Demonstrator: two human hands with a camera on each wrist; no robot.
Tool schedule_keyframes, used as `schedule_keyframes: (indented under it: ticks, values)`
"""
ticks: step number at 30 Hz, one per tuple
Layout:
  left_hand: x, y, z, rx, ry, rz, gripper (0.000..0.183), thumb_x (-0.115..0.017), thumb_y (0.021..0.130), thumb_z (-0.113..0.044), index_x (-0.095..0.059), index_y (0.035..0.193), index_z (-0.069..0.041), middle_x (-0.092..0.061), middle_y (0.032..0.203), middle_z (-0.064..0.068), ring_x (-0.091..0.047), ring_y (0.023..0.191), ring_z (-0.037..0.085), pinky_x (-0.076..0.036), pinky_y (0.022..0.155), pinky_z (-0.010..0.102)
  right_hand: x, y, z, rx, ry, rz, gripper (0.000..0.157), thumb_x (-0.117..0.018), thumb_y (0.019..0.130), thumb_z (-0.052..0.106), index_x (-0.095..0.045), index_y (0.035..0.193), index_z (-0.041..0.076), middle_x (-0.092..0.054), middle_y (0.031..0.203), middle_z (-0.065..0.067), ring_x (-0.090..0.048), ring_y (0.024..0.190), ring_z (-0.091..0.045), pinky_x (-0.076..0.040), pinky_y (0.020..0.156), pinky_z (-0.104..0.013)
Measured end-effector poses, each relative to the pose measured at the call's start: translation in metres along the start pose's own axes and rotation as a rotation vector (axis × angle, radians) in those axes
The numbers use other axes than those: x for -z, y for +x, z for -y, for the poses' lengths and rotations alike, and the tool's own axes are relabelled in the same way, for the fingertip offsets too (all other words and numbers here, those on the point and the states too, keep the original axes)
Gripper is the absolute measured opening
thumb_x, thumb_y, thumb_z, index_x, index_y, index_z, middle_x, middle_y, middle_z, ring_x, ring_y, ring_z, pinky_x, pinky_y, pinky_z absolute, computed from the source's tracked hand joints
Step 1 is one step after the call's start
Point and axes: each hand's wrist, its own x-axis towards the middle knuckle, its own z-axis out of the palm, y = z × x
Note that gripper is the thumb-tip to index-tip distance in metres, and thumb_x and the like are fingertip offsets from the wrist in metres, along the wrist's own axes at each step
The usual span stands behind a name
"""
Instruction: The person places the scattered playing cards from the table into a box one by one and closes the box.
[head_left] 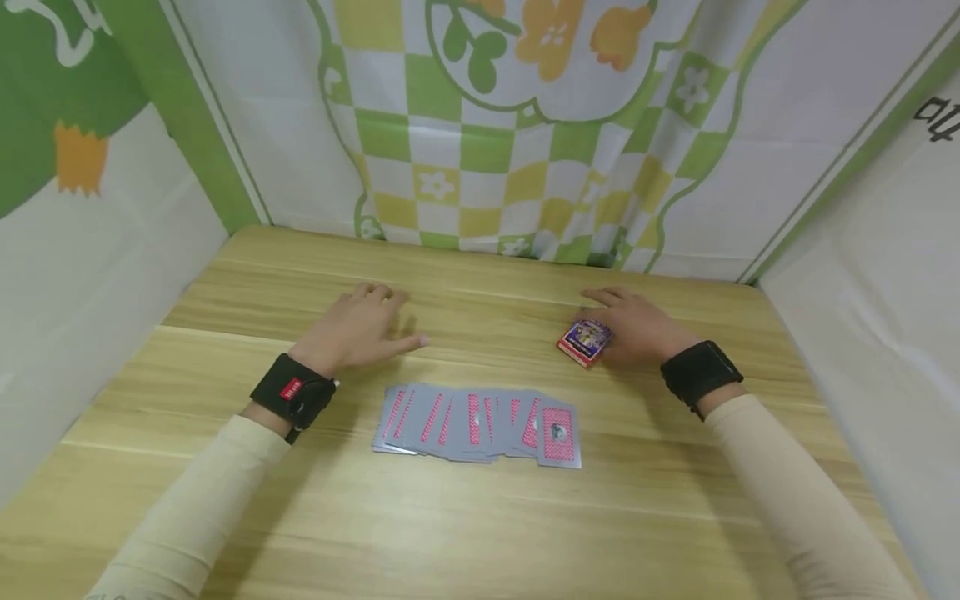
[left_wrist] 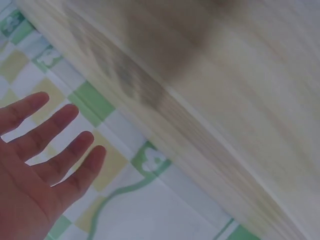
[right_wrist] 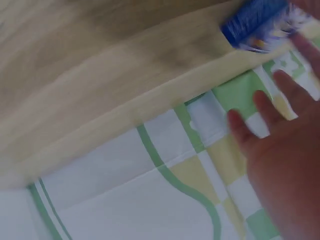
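A row of overlapping playing cards (head_left: 476, 423), backs up with red patterned centres and grey borders, lies spread across the table. Beyond the cards' left end, my left hand (head_left: 360, 327) is held with fingers loosely extended and nothing in them; the left wrist view shows the same bare palm (left_wrist: 30, 185). On the right, my right hand (head_left: 637, 329) pinches a small card box (head_left: 585, 340) with a purple-and-red printed face. In the right wrist view the box (right_wrist: 262, 22) shows a blue side between thumb and index finger, while the other fingers are spread.
The wooden table (head_left: 480, 533) runs back to a curtain (head_left: 480, 167) with green and yellow checks. White cloth walls stand on the left and right. Each wrist wears a black strap (head_left: 292, 392).
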Motion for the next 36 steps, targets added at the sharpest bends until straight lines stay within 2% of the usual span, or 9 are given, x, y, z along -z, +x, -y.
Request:
schedule_keyframes:
  ticks: [3, 5, 10, 13, 15, 22, 27, 32, 36]
  values:
    - [0.0, 0.004, -0.011, -0.033, -0.017, -0.021, 0.086, -0.045, 0.082, -0.073, -0.048, 0.131, -0.003, -0.052, 0.127, 0.023, -0.039, 0.118, 0.042, -0.037, 0.095, 0.059, 0.002, -0.003, 0.001, -0.039, 0.06, 0.013, 0.072, -0.08, 0.069, 0.042, -0.057, 0.123, 0.001, -0.044, 0.136, -0.024, -0.031, 0.124, -0.044, -0.031, 0.095, -0.065]
    - [0.0, 0.006, -0.021, -0.06, -0.04, -0.045, 0.083, -0.045, 0.082, -0.073, -0.051, 0.129, -0.005, -0.054, 0.125, 0.02, -0.041, 0.117, 0.039, -0.036, 0.097, 0.056, 0.003, -0.007, 0.005, -0.066, 0.123, 0.008, 0.066, -0.08, 0.07, 0.041, -0.059, 0.115, -0.003, -0.054, 0.122, -0.023, -0.041, 0.114, -0.04, -0.038, 0.09, -0.058]
    - [0.0, 0.011, -0.049, -0.179, -0.068, -0.147, 0.068, -0.051, 0.086, -0.063, -0.058, 0.121, -0.005, -0.06, 0.116, 0.016, -0.048, 0.11, 0.032, -0.04, 0.095, 0.051, 0.007, -0.012, 0.025, -0.119, 0.271, -0.075, 0.059, -0.08, 0.07, 0.041, -0.056, 0.107, 0.002, -0.058, 0.095, -0.008, -0.052, 0.08, -0.02, -0.048, 0.067, -0.038]
    - [0.0, 0.014, -0.065, -0.23, -0.109, -0.186, 0.055, -0.056, 0.089, -0.053, -0.061, 0.115, -0.004, -0.063, 0.111, 0.013, -0.053, 0.104, 0.027, -0.046, 0.089, 0.045, 0.014, -0.013, 0.042, -0.107, 0.308, -0.119, 0.062, -0.08, 0.07, 0.039, -0.051, 0.112, 0.004, -0.058, 0.096, -0.006, -0.054, 0.076, -0.016, -0.049, 0.063, -0.035]
    - [-0.001, 0.017, -0.076, -0.234, -0.205, -0.169, 0.05, -0.057, 0.09, -0.048, -0.062, 0.113, -0.005, -0.065, 0.107, 0.01, -0.056, 0.098, 0.022, -0.049, 0.084, 0.041, 0.019, -0.014, 0.054, -0.08, 0.315, -0.146, 0.063, -0.08, 0.07, 0.038, -0.049, 0.113, 0.004, -0.058, 0.096, -0.006, -0.054, 0.075, -0.015, -0.05, 0.062, -0.034]
    - [-0.007, 0.026, -0.103, -0.151, -0.605, -0.053, 0.049, -0.053, 0.09, -0.055, -0.066, 0.111, -0.012, -0.066, 0.09, -0.003, -0.058, 0.077, 0.007, -0.051, 0.068, 0.03, 0.031, -0.015, 0.088, 0.013, 0.376, -0.217, 0.06, -0.08, 0.07, 0.036, -0.048, 0.111, 0.005, -0.058, 0.089, -0.003, -0.055, 0.069, -0.013, -0.05, 0.055, -0.03]
    - [-0.008, 0.031, -0.118, -0.086, -0.876, 0.007, 0.037, -0.057, 0.087, -0.056, -0.069, 0.1, -0.024, -0.068, 0.089, -0.002, -0.062, 0.077, 0.016, -0.051, 0.065, 0.036, 0.034, -0.018, 0.098, 0.003, 0.429, -0.237, 0.061, -0.08, 0.071, 0.032, -0.047, 0.114, 0.005, -0.057, 0.09, -0.003, -0.055, 0.07, -0.011, -0.052, 0.053, -0.029]
    - [-0.004, 0.031, -0.137, 0.044, -1.098, 0.022, 0.033, -0.066, 0.082, -0.051, -0.07, 0.087, -0.019, -0.067, 0.075, 0.005, -0.061, 0.072, 0.029, -0.051, 0.061, 0.039, 0.04, -0.025, 0.107, 0.016, 0.417, -0.274, 0.062, -0.079, 0.073, 0.028, -0.045, 0.12, 0.006, -0.058, 0.097, -0.004, -0.055, 0.075, -0.011, -0.053, 0.057, -0.03]
    - [-0.001, 0.027, -0.149, 0.115, -1.237, 0.042, 0.029, -0.07, 0.082, -0.043, -0.071, 0.083, -0.014, -0.067, 0.069, 0.007, -0.06, 0.069, 0.027, -0.048, 0.062, 0.038, 0.043, -0.027, 0.117, 0.082, 0.362, -0.289, 0.069, -0.077, 0.076, 0.032, -0.043, 0.128, 0.004, -0.057, 0.105, -0.005, -0.055, 0.081, -0.012, -0.053, 0.063, -0.032]
